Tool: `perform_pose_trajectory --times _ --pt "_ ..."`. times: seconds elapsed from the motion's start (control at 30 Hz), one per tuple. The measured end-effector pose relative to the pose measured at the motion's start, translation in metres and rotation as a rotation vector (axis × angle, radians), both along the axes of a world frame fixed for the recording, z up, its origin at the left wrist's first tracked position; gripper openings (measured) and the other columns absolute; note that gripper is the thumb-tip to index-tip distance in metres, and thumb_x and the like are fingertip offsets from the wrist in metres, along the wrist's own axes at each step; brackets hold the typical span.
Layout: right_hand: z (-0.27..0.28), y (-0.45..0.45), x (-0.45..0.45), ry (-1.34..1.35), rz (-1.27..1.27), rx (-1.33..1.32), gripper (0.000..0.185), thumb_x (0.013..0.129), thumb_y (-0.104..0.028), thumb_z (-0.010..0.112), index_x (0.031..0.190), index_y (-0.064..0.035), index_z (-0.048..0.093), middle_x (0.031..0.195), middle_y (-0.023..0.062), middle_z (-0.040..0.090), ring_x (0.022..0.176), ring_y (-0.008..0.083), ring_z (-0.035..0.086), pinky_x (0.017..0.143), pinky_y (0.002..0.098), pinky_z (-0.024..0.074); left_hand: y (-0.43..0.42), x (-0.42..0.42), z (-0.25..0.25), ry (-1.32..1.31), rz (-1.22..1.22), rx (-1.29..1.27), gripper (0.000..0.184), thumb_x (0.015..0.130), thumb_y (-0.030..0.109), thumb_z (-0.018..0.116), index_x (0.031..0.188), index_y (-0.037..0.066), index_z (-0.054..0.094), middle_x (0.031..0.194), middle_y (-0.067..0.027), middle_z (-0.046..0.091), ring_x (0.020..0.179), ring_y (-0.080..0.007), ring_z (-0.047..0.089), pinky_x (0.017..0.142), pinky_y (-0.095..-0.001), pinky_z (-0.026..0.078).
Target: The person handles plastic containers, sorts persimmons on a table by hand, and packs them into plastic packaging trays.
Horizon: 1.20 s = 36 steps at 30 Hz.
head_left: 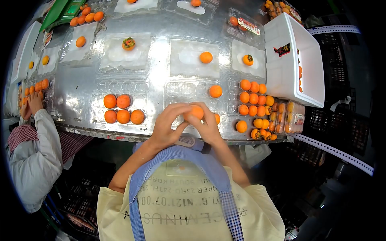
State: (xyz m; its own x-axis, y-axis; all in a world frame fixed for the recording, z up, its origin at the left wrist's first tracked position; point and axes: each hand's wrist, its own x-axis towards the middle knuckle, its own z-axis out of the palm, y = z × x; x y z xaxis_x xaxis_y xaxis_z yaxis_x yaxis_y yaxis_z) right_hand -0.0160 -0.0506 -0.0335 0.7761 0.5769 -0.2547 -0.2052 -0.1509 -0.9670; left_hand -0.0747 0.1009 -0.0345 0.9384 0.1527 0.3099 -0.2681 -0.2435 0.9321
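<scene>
**A bright metal table (pixel 76 86) calls for a light touch**

At its near edge, the person's left hand (pixel 165 124) and right hand (pixel 208 126) together grasp one orange fruit (pixel 196 112), fingers curled about it. It is held in front of or above a middle tray (pixel 181 87) of clear plastic (which of the two is hard to tell). Such fruit likely bruises, so pressure is best spread evenly rather than pinched at one spot. Turning it slowly, low over the table, would bare the covered skin and soften any slip.
</scene>
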Motion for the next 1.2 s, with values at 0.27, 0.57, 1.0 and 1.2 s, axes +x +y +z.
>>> perform_pose_trajectory --times 0.27,0.57,1.0,1.2 --pt "-0.007 0.001 -0.008 -0.243 -0.062 0.059 0.052 0.081 -0.018 0.068 0.122 -0.0008 0.042 0.112 0.0129 0.051 0.104 0.0198 0.051 0.088 0.0311 0.0424 0.001 0.002 0.0 0.103 -0.035 -0.12 0.051 0.067 -0.012 0.06 0.115 0.004 0.052 0.114 -0.0128 0.049 0.103 -0.0256 0.054 0.082 -0.0311 0.048" --pt "-0.003 0.006 -0.007 -0.221 -0.114 0.23 0.057 0.077 -0.002 0.068 0.126 -0.0025 0.038 0.123 0.0113 0.041 0.114 0.0207 0.045 0.095 0.0345 0.0411 0.001 0.0 -0.007 0.26 -0.064 -0.356 0.042 0.077 -0.01 0.05 0.117 0.002 0.051 0.114 -0.0102 0.05 0.096 -0.0171 0.056 0.077 -0.0274 0.048" --pt "-0.027 -0.023 -0.017 0.563 -0.321 0.457 0.019 0.087 -0.019 0.059 0.093 -0.0016 0.052 0.079 0.0076 0.056 0.053 0.0103 0.053 0.039 0.0167 0.032 -0.005 -0.022 -0.024 0.464 0.03 -0.459 0.026 0.086 -0.001 0.056 0.111 0.001 0.052 0.1 -0.0053 0.057 0.082 -0.0097 0.057 0.068 -0.0219 0.046" --pt "-0.035 -0.056 -0.024 0.665 -0.272 0.475 0.038 0.094 -0.038 0.042 0.085 -0.0034 0.054 0.08 0.0092 0.058 0.053 0.0138 0.055 0.039 0.0186 0.0343 -0.024 -0.03 -0.023 0.555 0.039 -0.421 0.02 0.087 0.004 0.056 0.108 0.002 0.055 0.095 -0.0043 0.059 0.081 -0.0097 0.058 0.067 -0.022 0.045"
